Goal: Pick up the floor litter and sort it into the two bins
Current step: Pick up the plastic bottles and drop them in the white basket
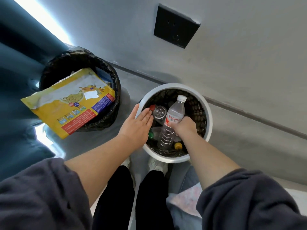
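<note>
A white-rimmed bin (pixel 208 117) with a black liner stands against the wall and holds several clear plastic bottles. My right hand (pixel 183 126) is inside it, shut on a clear bottle (pixel 175 113) with a white cap and a red-and-white label. My left hand (pixel 138 122) hovers flat over the bin's left rim, fingers together, holding nothing. Under its fingertips lies a red-capped bottle (pixel 158 112). To the left is a black-lined bin (pixel 114 83) with a big yellow food bag (pixel 71 103) sticking out over its rim.
A grey wall with a black socket plate (pixel 177 26) rises behind the bins. A teal curtain (pixel 18 67) hangs at the left. My feet (pixel 156 165) stand just in front of the white bin. A pale patterned cloth (pixel 186 200) lies on the floor at my right.
</note>
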`<state>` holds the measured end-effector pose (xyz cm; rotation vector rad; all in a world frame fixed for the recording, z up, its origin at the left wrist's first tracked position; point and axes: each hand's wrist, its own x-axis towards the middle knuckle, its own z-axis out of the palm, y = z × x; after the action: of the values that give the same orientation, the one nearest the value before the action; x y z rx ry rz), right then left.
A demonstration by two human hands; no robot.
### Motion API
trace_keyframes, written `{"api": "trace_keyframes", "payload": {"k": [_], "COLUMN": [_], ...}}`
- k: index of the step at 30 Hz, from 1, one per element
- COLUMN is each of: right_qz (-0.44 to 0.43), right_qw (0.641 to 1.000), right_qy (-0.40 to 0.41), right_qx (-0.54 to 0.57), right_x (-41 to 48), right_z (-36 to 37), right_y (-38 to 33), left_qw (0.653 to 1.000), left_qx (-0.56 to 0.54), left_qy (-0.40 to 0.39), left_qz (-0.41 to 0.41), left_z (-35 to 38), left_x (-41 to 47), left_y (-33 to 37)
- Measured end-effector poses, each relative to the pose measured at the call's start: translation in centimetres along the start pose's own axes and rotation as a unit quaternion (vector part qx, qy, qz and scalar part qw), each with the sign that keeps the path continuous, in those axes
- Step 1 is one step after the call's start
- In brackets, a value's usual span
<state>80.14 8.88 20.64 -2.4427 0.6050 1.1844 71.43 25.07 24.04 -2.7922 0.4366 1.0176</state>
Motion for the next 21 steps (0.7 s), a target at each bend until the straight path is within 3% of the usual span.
{"api": "trace_keyframes", "payload": {"k": [4,8,21], "right_qz": [0.006,-0.024,-0.087], "right_qw": [0.998,0.991,0.978], "right_qy": [0.063,0.118,0.121], "right_qx": [0.005,-0.058,-0.144], "right_x": [0.1,0.8,0.4], "right_z": [1.3,2.0,2.1], "right_y": [0.1,0.8,1.6], "left_qw": [1.0,1.0,0.999], "left_qx": [0.002,0.006,0.035], "left_qy": [0.0,0.02,0.033], "left_qz": [0.003,0.016,0.016], "left_z": [0.7,1.0,1.3], "left_x": [0.1,0.2,-0.1], "left_y": [0.1,0.6,1.2]}}
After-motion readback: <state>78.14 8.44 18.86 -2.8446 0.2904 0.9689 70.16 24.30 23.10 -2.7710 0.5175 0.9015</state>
